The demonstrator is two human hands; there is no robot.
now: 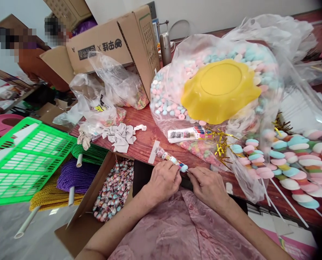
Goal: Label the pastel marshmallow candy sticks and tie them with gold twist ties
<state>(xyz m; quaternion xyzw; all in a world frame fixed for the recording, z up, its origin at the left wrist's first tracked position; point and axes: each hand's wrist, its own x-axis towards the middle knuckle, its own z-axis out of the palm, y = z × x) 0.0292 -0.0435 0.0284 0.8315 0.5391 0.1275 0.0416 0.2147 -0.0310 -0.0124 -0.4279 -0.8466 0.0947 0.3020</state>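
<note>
Both forearms reach forward. The left hand (pixel 164 178) curls over a candy stick (pixel 168 156) at the table's (pixel 143 141) near edge; the right hand (pixel 206 182), just beside, pinches its lower end. Bagged candy (pixel 164 103) fills the middle; beyond the left edge are a green crate (pixel 33 162) and a person (pixel 33 61).

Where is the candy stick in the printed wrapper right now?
Just below centre in the head view, the wrapped candy stick is at the near edge of the table, left hand on it, right hand at its stick end.
</note>
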